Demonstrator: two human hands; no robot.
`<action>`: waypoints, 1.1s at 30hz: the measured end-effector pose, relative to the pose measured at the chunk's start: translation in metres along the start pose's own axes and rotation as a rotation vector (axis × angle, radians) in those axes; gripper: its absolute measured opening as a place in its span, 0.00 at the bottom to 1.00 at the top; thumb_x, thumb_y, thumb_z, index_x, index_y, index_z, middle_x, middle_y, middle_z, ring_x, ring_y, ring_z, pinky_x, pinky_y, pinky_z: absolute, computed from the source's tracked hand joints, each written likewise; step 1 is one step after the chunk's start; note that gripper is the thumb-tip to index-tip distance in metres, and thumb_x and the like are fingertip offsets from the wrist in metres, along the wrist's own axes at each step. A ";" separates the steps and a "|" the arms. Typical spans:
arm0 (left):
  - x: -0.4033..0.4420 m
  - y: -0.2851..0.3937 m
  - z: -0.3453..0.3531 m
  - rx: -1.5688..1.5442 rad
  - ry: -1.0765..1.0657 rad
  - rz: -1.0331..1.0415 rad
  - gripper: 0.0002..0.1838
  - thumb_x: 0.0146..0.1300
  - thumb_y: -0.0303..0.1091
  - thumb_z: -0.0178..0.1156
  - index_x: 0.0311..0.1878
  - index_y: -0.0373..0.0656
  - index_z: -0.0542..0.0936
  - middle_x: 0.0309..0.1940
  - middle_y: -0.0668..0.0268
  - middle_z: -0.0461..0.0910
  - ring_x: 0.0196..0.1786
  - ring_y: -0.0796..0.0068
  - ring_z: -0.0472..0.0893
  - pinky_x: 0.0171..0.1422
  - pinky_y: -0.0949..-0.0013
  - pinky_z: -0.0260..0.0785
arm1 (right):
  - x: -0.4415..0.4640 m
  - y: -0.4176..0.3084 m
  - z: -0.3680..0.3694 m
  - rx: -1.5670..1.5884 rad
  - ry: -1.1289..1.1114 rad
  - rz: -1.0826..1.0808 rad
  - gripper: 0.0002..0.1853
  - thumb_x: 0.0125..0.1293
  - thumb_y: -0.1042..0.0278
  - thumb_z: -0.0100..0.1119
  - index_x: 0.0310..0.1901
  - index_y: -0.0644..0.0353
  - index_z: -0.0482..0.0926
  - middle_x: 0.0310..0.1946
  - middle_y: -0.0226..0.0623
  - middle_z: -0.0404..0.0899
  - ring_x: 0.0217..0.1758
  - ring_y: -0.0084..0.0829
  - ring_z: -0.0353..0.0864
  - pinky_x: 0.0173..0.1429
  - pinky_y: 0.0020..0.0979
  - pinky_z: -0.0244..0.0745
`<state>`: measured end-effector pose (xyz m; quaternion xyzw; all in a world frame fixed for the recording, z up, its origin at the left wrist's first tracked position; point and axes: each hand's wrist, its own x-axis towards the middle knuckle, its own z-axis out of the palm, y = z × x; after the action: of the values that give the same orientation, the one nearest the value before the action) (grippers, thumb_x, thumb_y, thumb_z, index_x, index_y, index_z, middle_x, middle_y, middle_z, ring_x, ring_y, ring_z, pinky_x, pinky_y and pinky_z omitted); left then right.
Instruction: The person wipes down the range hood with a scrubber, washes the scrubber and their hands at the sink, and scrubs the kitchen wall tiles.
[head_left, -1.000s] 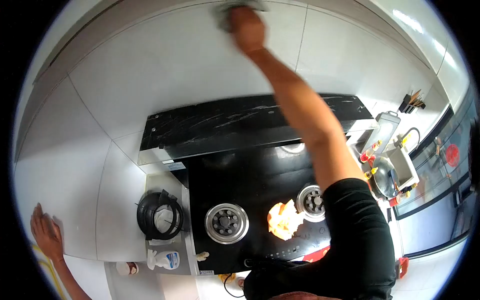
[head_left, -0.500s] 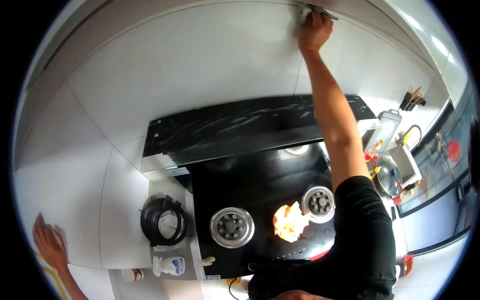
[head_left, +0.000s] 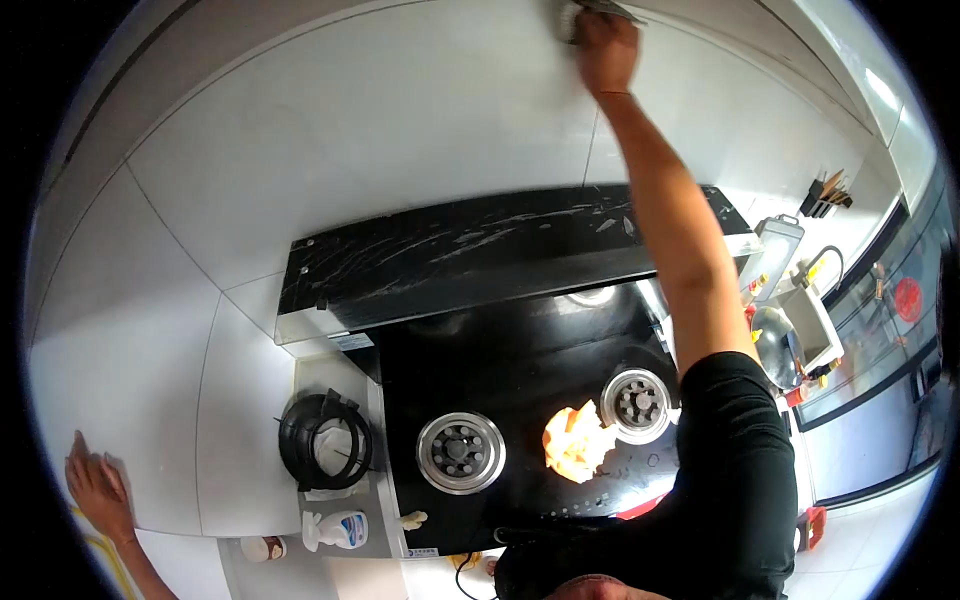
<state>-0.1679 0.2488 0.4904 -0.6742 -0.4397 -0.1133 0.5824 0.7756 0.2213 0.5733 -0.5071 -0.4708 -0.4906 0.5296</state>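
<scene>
My right hand (head_left: 608, 60) is stretched up to the top of the white tiled wall (head_left: 400, 110). Its fingers are closed on a grey cloth (head_left: 602, 10), pressed at the seam under the overhanging panel; part of the cloth is hidden behind the fingers. At the far left, my left hand (head_left: 98, 488) rests flat on the side wall with its fingers stretched out and nothing in it. Beneath the right arm lies a black cooktop (head_left: 490, 365) with two round burners, and a crumpled orange cloth (head_left: 577, 443) sits on it between them.
A black marbled panel (head_left: 470, 240) juts out above the cooktop. Left of the cooktop are black pot supports (head_left: 300, 440), a white spray bottle (head_left: 337, 530) and a jar (head_left: 262, 549). To the right stand a wok (head_left: 775, 345), sink (head_left: 818, 325) and knife holder (head_left: 824, 195).
My right hand and the grey cloth have slid left and slightly up along the top of the wall. My left hand stays in nearly the same place.
</scene>
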 end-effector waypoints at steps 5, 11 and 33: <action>-0.005 -0.006 0.002 -0.015 0.010 0.010 0.20 0.73 0.33 0.49 0.62 0.30 0.73 0.70 0.58 0.69 0.68 0.50 0.69 0.75 0.52 0.60 | -0.001 0.028 -0.046 -0.300 0.269 0.363 0.08 0.62 0.65 0.59 0.31 0.61 0.81 0.34 0.44 0.84 0.36 0.49 0.83 0.38 0.45 0.77; 0.000 0.000 -0.002 -0.031 0.036 0.031 0.20 0.73 0.32 0.48 0.61 0.29 0.73 0.69 0.57 0.69 0.68 0.50 0.69 0.74 0.52 0.60 | -0.018 -0.038 0.068 -0.240 0.238 -0.263 0.04 0.61 0.71 0.55 0.35 0.57 0.79 0.34 0.43 0.81 0.36 0.49 0.79 0.38 0.46 0.76; -0.007 0.000 0.002 0.028 -0.035 -0.050 0.13 0.73 0.33 0.51 0.43 0.33 0.80 0.68 0.60 0.72 0.65 0.48 0.72 0.70 0.50 0.67 | -0.041 -0.127 0.103 -0.089 -0.052 -0.714 0.13 0.59 0.69 0.59 0.46 0.50 0.83 0.39 0.36 0.84 0.40 0.40 0.82 0.50 0.41 0.79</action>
<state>-0.1732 0.2476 0.4850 -0.6565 -0.4682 -0.1100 0.5811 0.6463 0.3251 0.5463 -0.3457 -0.6098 -0.6515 0.2901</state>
